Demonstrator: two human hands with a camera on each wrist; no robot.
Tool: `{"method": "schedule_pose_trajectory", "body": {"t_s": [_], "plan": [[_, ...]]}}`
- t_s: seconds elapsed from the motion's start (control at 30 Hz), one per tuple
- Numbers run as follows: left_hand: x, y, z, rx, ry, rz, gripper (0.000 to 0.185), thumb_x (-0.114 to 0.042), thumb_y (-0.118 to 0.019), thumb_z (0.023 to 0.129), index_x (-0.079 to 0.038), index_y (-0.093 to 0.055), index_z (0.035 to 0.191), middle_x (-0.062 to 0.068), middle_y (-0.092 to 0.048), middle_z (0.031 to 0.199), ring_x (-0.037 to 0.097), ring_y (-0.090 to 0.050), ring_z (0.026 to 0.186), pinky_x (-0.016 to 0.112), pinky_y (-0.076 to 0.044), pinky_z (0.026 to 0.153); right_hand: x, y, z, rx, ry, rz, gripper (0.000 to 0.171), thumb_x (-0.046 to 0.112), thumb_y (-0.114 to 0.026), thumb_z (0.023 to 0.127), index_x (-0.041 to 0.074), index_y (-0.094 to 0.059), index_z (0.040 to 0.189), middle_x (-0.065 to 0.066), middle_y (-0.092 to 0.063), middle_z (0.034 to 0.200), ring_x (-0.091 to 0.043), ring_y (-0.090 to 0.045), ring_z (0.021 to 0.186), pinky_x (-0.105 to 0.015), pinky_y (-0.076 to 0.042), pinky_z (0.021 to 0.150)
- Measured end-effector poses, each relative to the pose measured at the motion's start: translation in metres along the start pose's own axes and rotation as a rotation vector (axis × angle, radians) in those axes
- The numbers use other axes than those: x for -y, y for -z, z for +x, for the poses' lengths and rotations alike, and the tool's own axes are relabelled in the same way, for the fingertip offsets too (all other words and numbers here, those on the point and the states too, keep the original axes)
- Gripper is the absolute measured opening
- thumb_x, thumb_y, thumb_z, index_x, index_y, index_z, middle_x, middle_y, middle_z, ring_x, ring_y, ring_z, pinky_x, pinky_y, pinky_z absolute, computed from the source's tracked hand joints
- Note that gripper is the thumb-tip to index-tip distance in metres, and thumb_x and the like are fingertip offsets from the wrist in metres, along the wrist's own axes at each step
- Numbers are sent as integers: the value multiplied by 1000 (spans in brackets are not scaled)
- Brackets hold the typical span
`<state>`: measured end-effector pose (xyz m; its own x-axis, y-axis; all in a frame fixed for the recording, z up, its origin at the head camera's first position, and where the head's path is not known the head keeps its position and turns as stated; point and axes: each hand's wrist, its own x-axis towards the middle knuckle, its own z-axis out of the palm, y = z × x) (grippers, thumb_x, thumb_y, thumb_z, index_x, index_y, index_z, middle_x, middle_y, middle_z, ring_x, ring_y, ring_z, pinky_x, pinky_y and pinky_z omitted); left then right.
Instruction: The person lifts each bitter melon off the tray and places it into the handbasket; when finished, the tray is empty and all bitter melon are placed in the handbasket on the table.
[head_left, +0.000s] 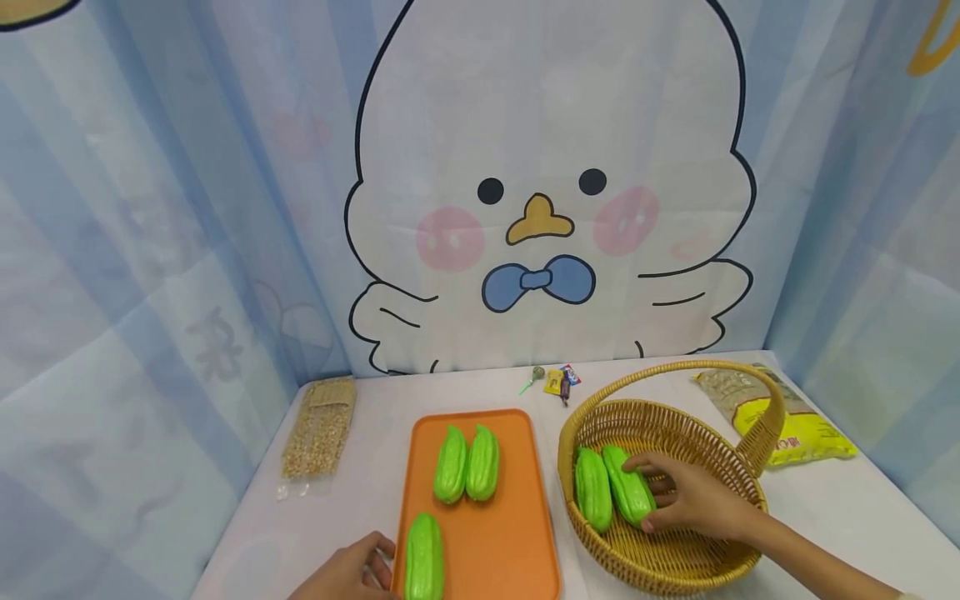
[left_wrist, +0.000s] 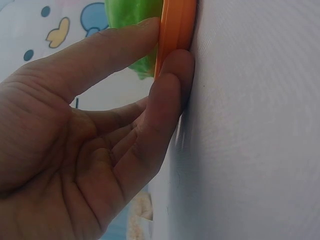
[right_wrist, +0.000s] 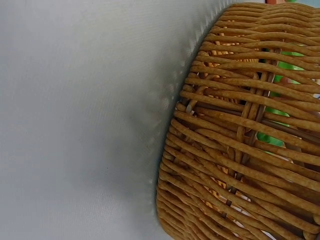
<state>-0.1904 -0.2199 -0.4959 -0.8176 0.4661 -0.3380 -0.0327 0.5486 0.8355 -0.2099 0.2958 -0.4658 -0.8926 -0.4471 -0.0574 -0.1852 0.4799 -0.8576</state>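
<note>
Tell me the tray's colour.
Orange; the tray shows best in the head view.

On the white tabletop (head_left: 360, 500) lies an orange tray (head_left: 495, 533) with three green gourds: two side by side near its far end (head_left: 467, 464) and one at its near left edge (head_left: 423, 557). The left hand (head_left: 348, 573) rests against that edge, fingers relaxed. To the right stands a wicker basket (head_left: 675, 558) holding two more gourds; the right hand (head_left: 693, 498) grips the right-hand one (head_left: 626, 493). A grain packet (head_left: 318, 429) lies far left, a yellow bag (head_left: 780, 417) far right, and small sweets (head_left: 558, 382) behind.
</note>
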Motion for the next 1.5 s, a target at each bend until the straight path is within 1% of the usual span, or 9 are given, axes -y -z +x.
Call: {"method": "schedule_pose_trajectory", "body": {"t_s": [0.13, 0.37, 0.7, 0.9, 0.97, 1.1, 1.23, 1.37, 1.5], "plan": [[1, 0, 0, 2, -3, -4, 51, -19, -83, 81, 5, -55, 116, 6, -58, 85, 22, -60, 76, 38, -51, 69, 0, 0, -1, 1, 8, -1, 71, 20, -88, 75, 7, -51, 134, -35, -40, 141, -47, -55, 117, -35, -54, 83], [-1, -1, 1, -14, 10, 7, 48, -14, -83, 81, 5, -55, 115, 6, -58, 85, 22, -60, 75, 38, -51, 68, 1, 2, -1, -3, 20, -22, 71, 24, -88, 76, 8, -51, 134, -35, -40, 141, -49, -53, 118, -36, -54, 84], [3, -1, 3, 2, -4, -9, 47, -15, -81, 84, 6, -54, 117, 6, -58, 85, 22, -60, 75, 37, -51, 68, 3, 3, 0, -8, 10, -42, 70, 27, -87, 76, 8, -52, 133, -33, -42, 141, -49, -52, 119, -37, -53, 85], [6, 0, 4, 10, -12, -13, 48, -16, -81, 84, 6, -54, 117, 6, -58, 85, 23, -60, 75, 38, -51, 68, 4, 3, -1, -15, 28, -38, 70, 26, -87, 76, 7, -51, 134, -33, -43, 139, -48, -54, 117, -37, -54, 84], [6, 1, 4, 26, -8, -7, 50, -18, -81, 84, 7, -53, 117, 5, -58, 85, 22, -61, 76, 37, -51, 69, 5, 3, -2, -29, 30, -38, 71, 25, -87, 76, 5, -51, 134, -33, -43, 139, -49, -54, 117, -38, -54, 83], [7, 3, 4, 43, -4, -1, 53, -22, -82, 83, 7, -53, 117, 5, -59, 85, 20, -61, 76, 36, -51, 69, 9, 3, -4, -119, 3, -112, 73, 30, -87, 76, 8, -52, 136, -28, -47, 138, -48, -54, 116, -39, -55, 82], [8, 4, 4, 34, -23, -8, 52, -20, -82, 83, 7, -53, 116, 6, -58, 85, 21, -61, 75, 37, -51, 69, 19, -2, -8, -258, 2, -277, 74, 42, -85, 75, 14, -55, 136, -17, -51, 136, -42, -55, 117, -45, -53, 85], [8, 4, 4, 25, -34, -7, 52, -20, -82, 82, 7, -54, 116, 6, -58, 84, 21, -61, 74, 37, -51, 69, 33, -14, -15, -403, 93, -408, 68, 43, -84, 78, 15, -57, 134, -9, -53, 133, -34, -56, 115, -45, -53, 85], [7, 3, 4, 24, -28, 4, 52, -20, -82, 83, 6, -54, 117, 4, -59, 85, 21, -61, 75, 36, -52, 69, 51, -30, -24, -550, 211, -498, 60, 33, -86, 78, 20, -60, 131, -1, -54, 132, -22, -55, 114, -42, -53, 84]]}}
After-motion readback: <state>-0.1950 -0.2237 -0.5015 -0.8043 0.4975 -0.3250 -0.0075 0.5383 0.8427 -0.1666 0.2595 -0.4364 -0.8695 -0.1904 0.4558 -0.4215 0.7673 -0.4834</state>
